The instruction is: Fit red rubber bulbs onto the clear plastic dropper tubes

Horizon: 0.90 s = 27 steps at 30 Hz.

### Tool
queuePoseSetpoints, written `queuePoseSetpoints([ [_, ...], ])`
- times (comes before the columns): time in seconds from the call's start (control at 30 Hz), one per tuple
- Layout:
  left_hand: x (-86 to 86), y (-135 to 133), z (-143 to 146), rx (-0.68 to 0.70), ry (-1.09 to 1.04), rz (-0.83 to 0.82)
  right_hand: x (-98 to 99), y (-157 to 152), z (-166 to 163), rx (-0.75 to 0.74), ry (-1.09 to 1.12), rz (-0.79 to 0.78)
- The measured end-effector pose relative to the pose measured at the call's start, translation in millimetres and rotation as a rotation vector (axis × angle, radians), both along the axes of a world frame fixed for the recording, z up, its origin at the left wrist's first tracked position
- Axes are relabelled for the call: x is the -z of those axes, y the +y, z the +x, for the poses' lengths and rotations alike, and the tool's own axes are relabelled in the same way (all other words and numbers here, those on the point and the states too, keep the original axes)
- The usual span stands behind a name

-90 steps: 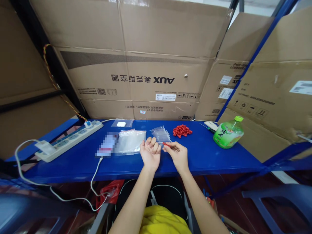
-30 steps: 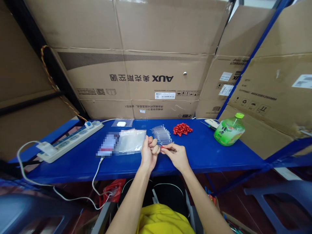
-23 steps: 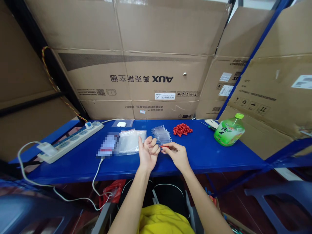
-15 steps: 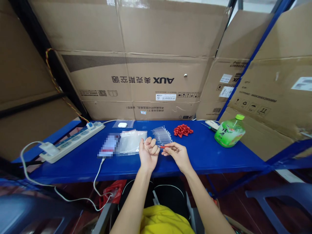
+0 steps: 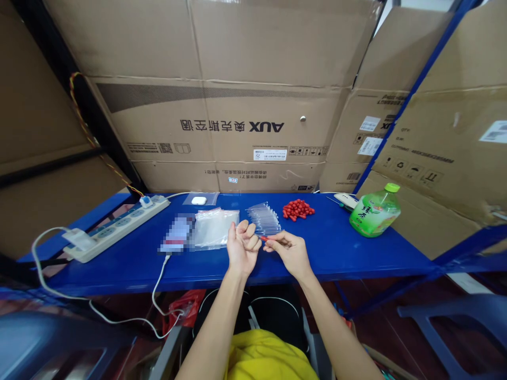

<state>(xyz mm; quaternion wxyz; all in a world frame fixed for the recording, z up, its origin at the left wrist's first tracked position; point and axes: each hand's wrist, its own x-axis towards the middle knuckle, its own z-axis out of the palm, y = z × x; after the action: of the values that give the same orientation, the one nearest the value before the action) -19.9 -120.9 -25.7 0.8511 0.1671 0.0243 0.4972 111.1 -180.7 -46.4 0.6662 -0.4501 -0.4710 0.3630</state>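
My left hand [image 5: 243,248] is closed, palm up, with its fingers curled in above the front of the blue table. It seems to grip a thin clear plastic tube, mostly hidden by the fingers. My right hand [image 5: 289,252] pinches a small red cap [image 5: 264,238] between thumb and fingertips, right against the left fingers. Whether cap and tube are joined I cannot tell. Just beyond the hands lies a row of thin clear plastic tubes [image 5: 264,217]. A heap of small red caps [image 5: 298,209] is to their right.
Clear zip bags [image 5: 216,228] lie left of the tubes, beside a phone [image 5: 177,233] on a white cable. A power strip [image 5: 119,229] runs along the left. At right stands a green tea bottle [image 5: 374,211]. Cardboard [image 5: 237,105] walls the blue table's [image 5: 348,253] back.
Both hands stay together in nearly the same place, with the red cap still pinched in the right. The view has shifted slightly.
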Motion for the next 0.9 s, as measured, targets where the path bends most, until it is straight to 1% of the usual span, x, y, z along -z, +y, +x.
queuePoseSetpoints([
  [0.23, 1.6, -4.4, 3.5, 0.021, 0.011, -0.005, 6.1, 1.5, 0.5, 0.043, -0.103, 0.041],
  [0.4, 0.7, -4.7, 4.8, 0.057, 0.014, -0.007, 7.9, 0.5, -0.9, 0.106, -0.199, 0.134],
  [0.5, 0.5, -4.1, 4.5, 0.08, 0.018, -0.01, 7.6, -0.7, -1.4, 0.127, -0.234, 0.159],
  [0.57, 1.3, -4.0, 3.6, 0.083, 0.004, -0.01, 7.3, -1.2, -1.6, 0.121, -0.224, 0.157],
  [0.73, 5.1, -5.4, 2.5, 0.042, -0.008, -0.003, 5.2, -0.5, -2.1, 0.058, -0.158, 0.111],
  [0.83, 6.1, -5.8, 2.0, 0.018, 0.072, 0.022, 2.6, 0.5, 1.6, 0.064, -0.151, 0.065],
  [0.9, 5.5, -4.8, -0.1, -0.023, 0.157, 0.044, 0.9, 0.4, 8.6, 0.097, -0.203, 0.036],
])
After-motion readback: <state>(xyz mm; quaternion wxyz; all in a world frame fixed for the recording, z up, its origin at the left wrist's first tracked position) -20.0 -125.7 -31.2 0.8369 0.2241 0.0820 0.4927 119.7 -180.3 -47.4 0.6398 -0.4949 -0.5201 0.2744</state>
